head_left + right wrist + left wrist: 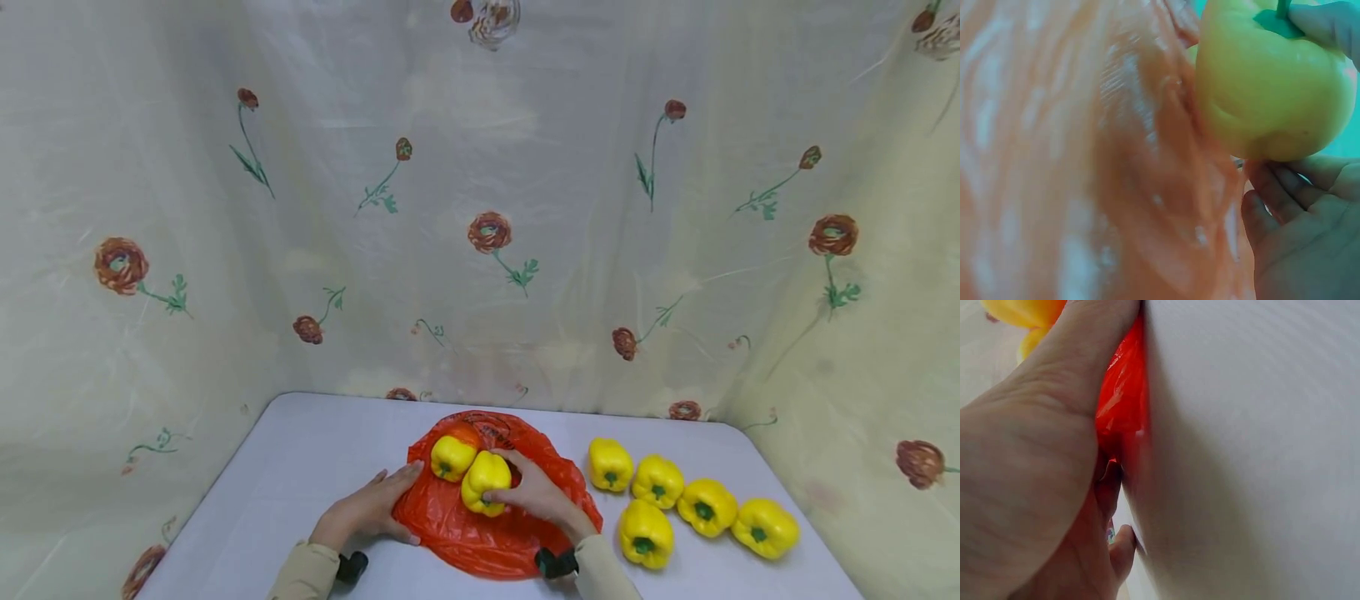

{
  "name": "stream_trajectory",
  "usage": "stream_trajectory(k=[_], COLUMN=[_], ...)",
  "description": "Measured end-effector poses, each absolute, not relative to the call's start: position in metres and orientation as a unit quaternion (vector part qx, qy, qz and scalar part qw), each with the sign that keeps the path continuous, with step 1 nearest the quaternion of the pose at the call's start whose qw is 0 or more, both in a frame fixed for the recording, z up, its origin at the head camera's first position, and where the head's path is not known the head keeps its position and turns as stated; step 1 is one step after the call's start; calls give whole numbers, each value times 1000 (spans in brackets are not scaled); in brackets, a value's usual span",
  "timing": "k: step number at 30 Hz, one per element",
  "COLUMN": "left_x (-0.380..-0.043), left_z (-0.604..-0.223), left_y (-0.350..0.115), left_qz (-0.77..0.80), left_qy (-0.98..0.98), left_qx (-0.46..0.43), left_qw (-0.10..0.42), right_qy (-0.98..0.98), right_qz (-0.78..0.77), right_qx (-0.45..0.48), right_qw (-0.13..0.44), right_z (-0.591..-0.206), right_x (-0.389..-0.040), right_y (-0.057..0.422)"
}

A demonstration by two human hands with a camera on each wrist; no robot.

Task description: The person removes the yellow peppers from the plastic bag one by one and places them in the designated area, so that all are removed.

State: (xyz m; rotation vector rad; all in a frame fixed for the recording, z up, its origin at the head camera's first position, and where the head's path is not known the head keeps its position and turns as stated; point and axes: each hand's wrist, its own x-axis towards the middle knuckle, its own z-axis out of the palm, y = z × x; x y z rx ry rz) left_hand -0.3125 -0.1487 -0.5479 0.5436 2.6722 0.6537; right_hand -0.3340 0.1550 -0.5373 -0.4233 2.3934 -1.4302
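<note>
A yellow bell pepper (pixel 483 479) is gripped by my right hand (pixel 538 492), thumb by its green stem and fingers on its far side. It is over a red plastic bag (pixel 517 546) spread on the table. Right beside it, a second yellow pepper (pixel 452 457) sits on the bag, its back partly under red film. My left hand (pixel 371 507) rests at the bag's left edge, fingers extended along it. In the left wrist view the thumb lies against the red plastic (pixel 1124 394), fingers low by the table. The right wrist view shows the held pepper (pixel 1272 87) close up against the bag.
Several more yellow peppers stand to the right of the bag, among them one in front (pixel 647 533) and one at the far right (pixel 765 528). The white table (pixel 315 450) meets a flowered curtain (pixel 555 333) behind and at both sides.
</note>
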Motion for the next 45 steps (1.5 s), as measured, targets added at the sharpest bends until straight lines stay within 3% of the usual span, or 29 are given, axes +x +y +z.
stream_trajectory(k=[16, 45], left_x=[-312, -313], left_z=[-548, -547], left_y=[-148, -148], left_qz=[236, 229], left_qy=[937, 939], left_qx=[198, 198], left_qw=[163, 164], right_qy=[827, 822], right_qz=[-529, -532], right_qx=[-150, -161], right_qw=[119, 121], right_z=[-503, -488], right_x=[-327, -320], right_y=[158, 157])
